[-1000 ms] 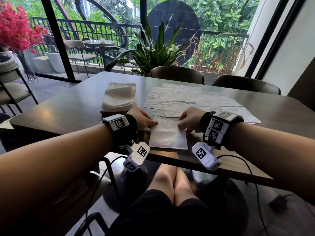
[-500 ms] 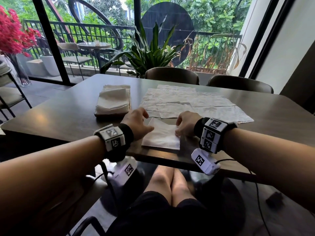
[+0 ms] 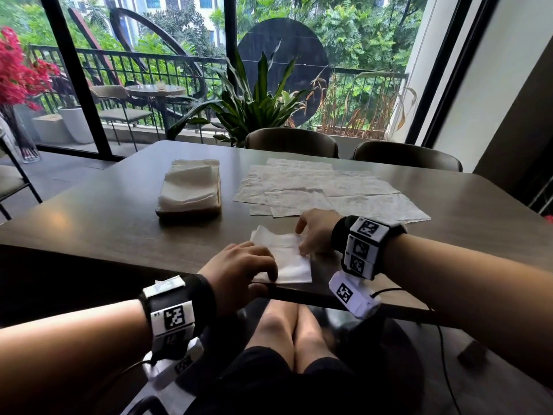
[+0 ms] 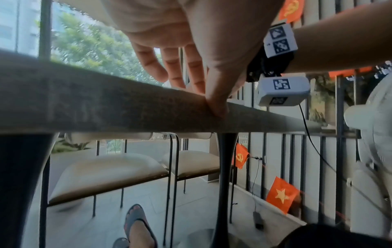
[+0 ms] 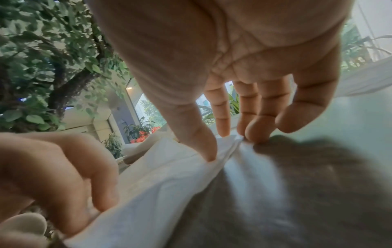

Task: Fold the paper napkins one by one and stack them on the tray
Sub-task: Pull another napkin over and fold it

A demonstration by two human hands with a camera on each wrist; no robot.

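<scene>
**Fold in progress at the tabletop's near edge**

Left hand (image 3: 239, 265): fingers curled down onto the near-left part of the white, partly folded paper napkin (image 3: 287, 259), thumb hooked over the edge of the dark brown tabletop (image 3: 104, 223). It pins the paper; whether it pinches a layer, cannot tell. Right hand (image 3: 314, 232): thumb and fingertips press the napkin's right edge, a small ridge of paper bunched between them in the right wrist view.

Napkin lies between the hands, touching both, its near edge almost flush with the tabletop edge.

Risks, as judged:
- Thin paper bunched under the right fingertips could crease crooked or tear if dragged.
- Napkin so close to the edge could slide off if the left hand lifts first.

Further out: brown tray (image 3: 188, 211) with a stack of folded white napkins (image 3: 188, 187), well apart to the far left; flat unfolded napkins (image 3: 329, 190) spread just beyond the right hand.
</scene>
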